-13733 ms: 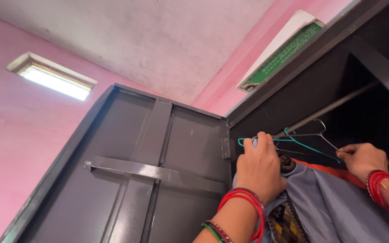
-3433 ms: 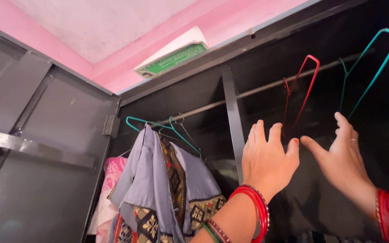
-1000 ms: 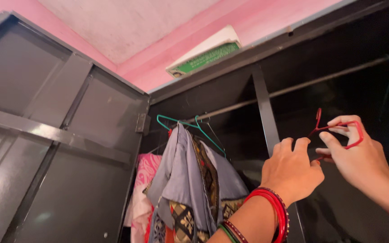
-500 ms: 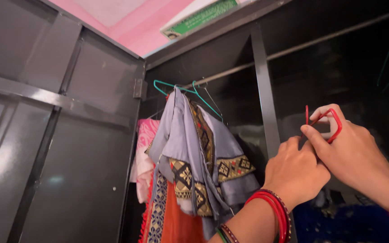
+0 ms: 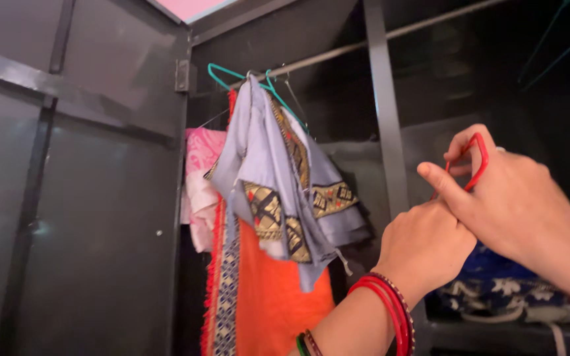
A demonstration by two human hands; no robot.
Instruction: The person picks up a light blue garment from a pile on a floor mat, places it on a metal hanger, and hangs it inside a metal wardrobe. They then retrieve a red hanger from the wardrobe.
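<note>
the red hanger (image 5: 477, 158) sits right of centre in the frame, a thin wire loop showing above your right hand (image 5: 509, 201). that hand is curled closed round the hanger, the index finger stretched out toward the left and the wire passing behind the knuckles; most of the hanger is hidden by the hand. your left hand (image 5: 427, 247) is just below and touching it, folded into a loose fist; you cannot tell whether it grips the wire. red bangles (image 5: 387, 310) ring the left wrist at lower centre. behind both hands a dark upright post (image 5: 382, 99) divides the wardrobe. left of it, at upper centre, a teal hanger (image 5: 222, 72) on the rail (image 5: 328, 58) carries a grey blouse (image 5: 265, 165) with a patterned border, over an orange cloth (image 5: 265, 296). a pink cloth (image 5: 199, 178) hangs beside them. the open wardrobe door (image 5: 67, 178) fills the left of the frame. a blue patterned fabric (image 5: 496, 283) lies at lower right.
</note>
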